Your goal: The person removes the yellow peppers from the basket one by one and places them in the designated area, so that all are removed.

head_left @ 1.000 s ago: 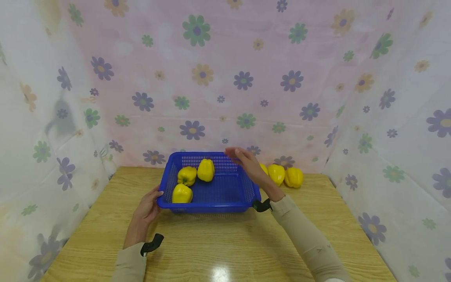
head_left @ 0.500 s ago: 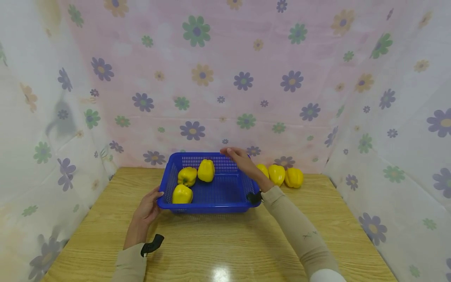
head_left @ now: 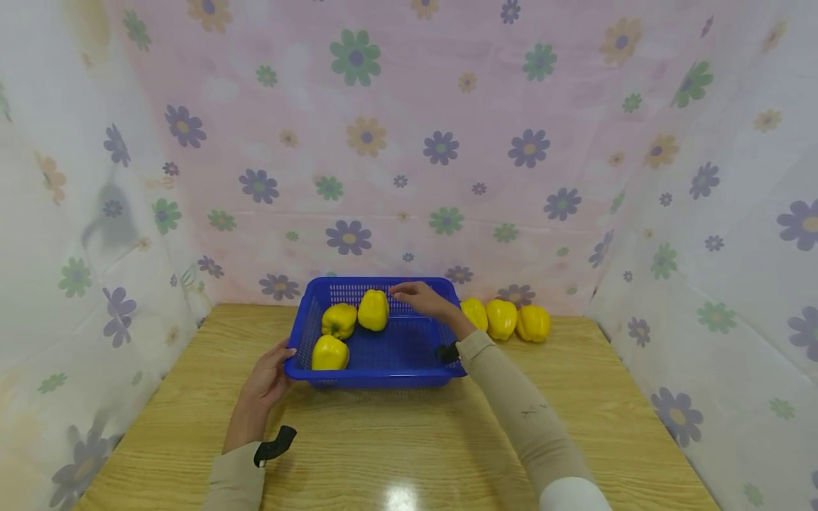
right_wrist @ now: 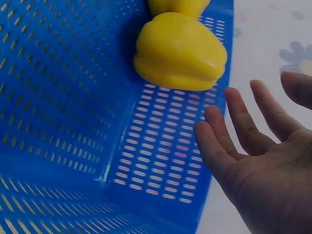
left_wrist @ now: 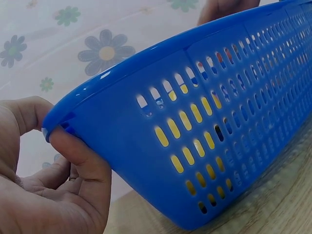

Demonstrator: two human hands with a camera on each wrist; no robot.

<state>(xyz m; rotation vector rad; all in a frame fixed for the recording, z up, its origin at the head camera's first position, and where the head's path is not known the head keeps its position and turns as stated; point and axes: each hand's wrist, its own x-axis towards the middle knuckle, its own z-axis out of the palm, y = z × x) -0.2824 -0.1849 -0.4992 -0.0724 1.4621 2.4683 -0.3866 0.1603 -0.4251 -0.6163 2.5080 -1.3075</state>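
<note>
At the back of the light wood-grain table (head_left: 371, 443): a blue rectangular plastic basket (head_left: 396, 348) with slotted walls. My left hand (head_left: 265, 377) has it by the near left corner, thumb and fingers pinching the rim. Whether the base sits flat, I cannot tell.

Three yellow bell peppers inside, all toward the left: a tall one (head_left: 373, 310) upright near the back wall; a rounder one (head_left: 339, 321) just beside it, stem end facing me; a smooth one (head_left: 330, 353) in the near left corner.

My right hand (head_left: 427, 299) is over the basket's back right part, palm bare, fingers apart and loosely bent, holding nothing. Fingertips near the tall pepper; the right wrist view shows a gap between.

Right of the basket, a short row of three more yellow bell peppers on the wood: the first (head_left: 474, 316) just beside the basket, then a middle one (head_left: 501, 318), then the end one (head_left: 533, 323).

Beige sleeves (head_left: 511, 401) on both arms; flower-printed cloth (head_left: 409, 106) behind.
</note>
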